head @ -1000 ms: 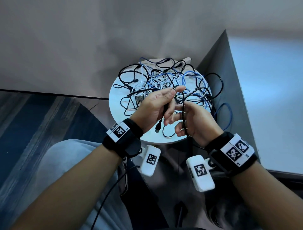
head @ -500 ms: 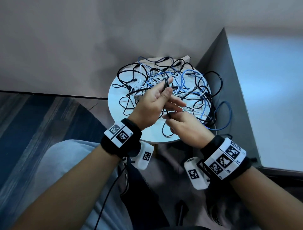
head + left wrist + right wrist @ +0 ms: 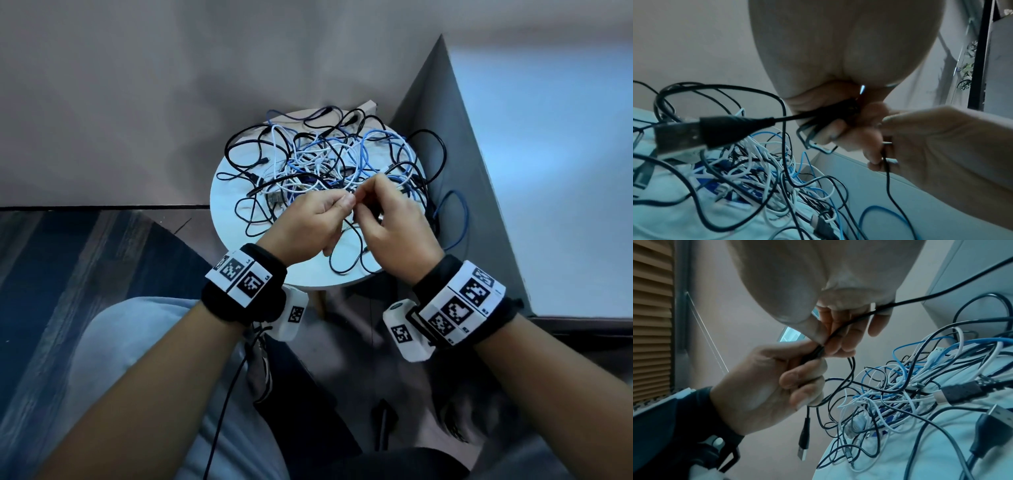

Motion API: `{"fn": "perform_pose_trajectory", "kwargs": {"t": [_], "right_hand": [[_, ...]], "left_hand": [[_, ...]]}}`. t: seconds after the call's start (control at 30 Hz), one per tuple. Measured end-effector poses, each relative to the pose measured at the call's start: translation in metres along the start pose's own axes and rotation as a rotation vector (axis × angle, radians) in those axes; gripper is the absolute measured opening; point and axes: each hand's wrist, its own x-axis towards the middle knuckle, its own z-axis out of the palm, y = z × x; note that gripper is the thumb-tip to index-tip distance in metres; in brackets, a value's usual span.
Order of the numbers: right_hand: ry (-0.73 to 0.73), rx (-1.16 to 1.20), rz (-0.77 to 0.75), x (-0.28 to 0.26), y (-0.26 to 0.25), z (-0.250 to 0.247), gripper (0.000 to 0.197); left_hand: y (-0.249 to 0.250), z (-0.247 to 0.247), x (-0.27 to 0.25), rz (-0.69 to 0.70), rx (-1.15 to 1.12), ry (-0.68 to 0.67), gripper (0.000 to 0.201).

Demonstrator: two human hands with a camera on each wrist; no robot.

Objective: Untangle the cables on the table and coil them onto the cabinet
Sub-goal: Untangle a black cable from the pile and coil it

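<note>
Head view: my left hand and right hand met just above the round table, both pinching one thin black cable near the tangle; the cabinet stood beside it. Left wrist view: my fingers curled round bunched loops. Right wrist view: its USB plug dangled below my left hand. I judged a hard pull could tighten the knots or drag the cables off the table.
</note>
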Motion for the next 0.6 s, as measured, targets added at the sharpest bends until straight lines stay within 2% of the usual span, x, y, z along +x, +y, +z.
{"fn": "perform_pose_trajectory", "kwargs": {"t": [0.1, 0.23, 0.4, 0.47, 0.6], "right_hand": [[0.019, 0.0, -0.004, 0.004, 0.005, -0.002, 0.009], [0.013, 0.032, -0.008, 0.006, 0.005, -0.002, 0.009], [-0.033, 0.295, 0.017, 0.007, 0.007, -0.003, 0.01], [-0.039, 0.386, 0.01, 0.009, 0.008, -0.006, 0.006], [-0.005, 0.468, -0.039, 0.012, 0.012, -0.008, 0.012]], "left_hand": [[0.001, -0.002, 0.0, -0.067, -0.036, -0.007, 0.036], [0.002, -0.005, 0.0, -0.09, -0.298, -0.068, 0.036], [0.006, -0.01, -0.001, -0.124, -0.627, -0.122, 0.035], [0.007, -0.009, -0.001, -0.109, -0.652, -0.145, 0.036], [0.008, -0.008, -0.001, -0.075, -0.71, -0.173, 0.037]]}}
